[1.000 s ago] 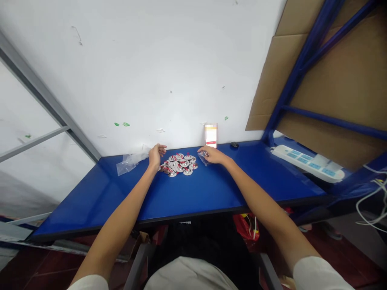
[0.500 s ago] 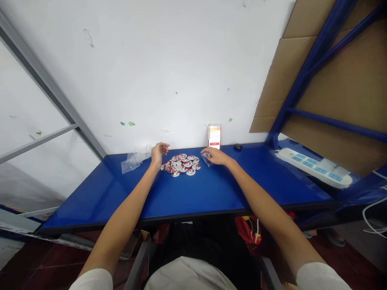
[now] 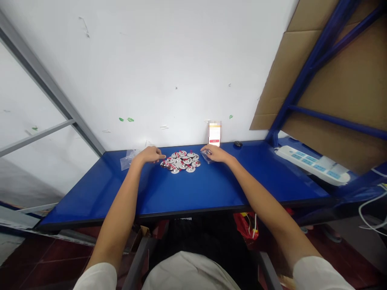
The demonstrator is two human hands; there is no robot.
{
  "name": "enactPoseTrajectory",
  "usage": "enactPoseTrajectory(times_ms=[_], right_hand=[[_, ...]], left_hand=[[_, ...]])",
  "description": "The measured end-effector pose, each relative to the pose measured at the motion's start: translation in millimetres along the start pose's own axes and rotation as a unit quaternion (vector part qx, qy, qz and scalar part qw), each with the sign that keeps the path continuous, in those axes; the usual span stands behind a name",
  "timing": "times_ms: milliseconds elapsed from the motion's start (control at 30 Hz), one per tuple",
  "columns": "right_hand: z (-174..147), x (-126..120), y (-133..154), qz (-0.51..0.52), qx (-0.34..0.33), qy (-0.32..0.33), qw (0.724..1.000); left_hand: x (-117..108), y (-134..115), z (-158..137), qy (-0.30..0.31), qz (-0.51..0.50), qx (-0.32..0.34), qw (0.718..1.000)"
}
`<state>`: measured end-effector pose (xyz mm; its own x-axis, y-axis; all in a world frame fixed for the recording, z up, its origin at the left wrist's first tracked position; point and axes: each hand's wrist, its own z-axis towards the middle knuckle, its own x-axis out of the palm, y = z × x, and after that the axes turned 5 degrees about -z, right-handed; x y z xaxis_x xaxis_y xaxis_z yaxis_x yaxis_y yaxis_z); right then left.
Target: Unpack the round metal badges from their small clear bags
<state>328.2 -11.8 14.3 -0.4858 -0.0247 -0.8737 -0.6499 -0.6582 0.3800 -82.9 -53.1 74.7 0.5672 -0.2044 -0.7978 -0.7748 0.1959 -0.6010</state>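
A heap of small silver finger cymbals (image 3: pixel 181 163) with red loops lies on the blue table (image 3: pixel 193 193). Left of the heap is my left hand (image 3: pixel 151 154), its fingers loosely bent and reaching toward the nearest cymbals, with nothing visible in it. On the heap's right side, my right hand (image 3: pixel 216 153) pinches a small clear plastic bag (image 3: pixel 207 157) that rests near the tabletop. What is inside this bag, if anything, cannot be made out. More clear plastic bags (image 3: pixel 126 161) lie behind and left of my left hand, partly covered by it.
A phone (image 3: pixel 214 135) with a lit screen leans against the white wall behind my right hand. Farther right is a dark computer mouse (image 3: pixel 238 144). A white power strip (image 3: pixel 313 165) lies beyond the table's right side, near a blue metal frame (image 3: pixel 290 96).
My left hand has turned from upright to level, shifting slightly left and lower beside the heap. My right hand keeps its hold on the plastic bag. The head view has shifted slightly.
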Motion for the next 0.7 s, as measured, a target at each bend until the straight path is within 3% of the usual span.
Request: enactPoseTrajectory(times_ms=[300, 533, 700], right_hand=[[0.2, 0.0, 0.5, -0.011, -0.003, 0.006, 1.000], [-0.8, -3.1, 2.8, -0.019, -0.004, 0.012, 1.000], [0.2, -1.8, 2.9, -0.024, -0.012, 0.007, 1.000]], left_hand=[[5.8, -4.9, -0.9, -0.001, -0.059, 0.014, 0.998], [7.8, -12.9, -2.3, 0.022, -0.020, 0.024, 0.999], [8.1, -18.6, -4.2, 0.040, -0.049, 0.051, 0.997]])
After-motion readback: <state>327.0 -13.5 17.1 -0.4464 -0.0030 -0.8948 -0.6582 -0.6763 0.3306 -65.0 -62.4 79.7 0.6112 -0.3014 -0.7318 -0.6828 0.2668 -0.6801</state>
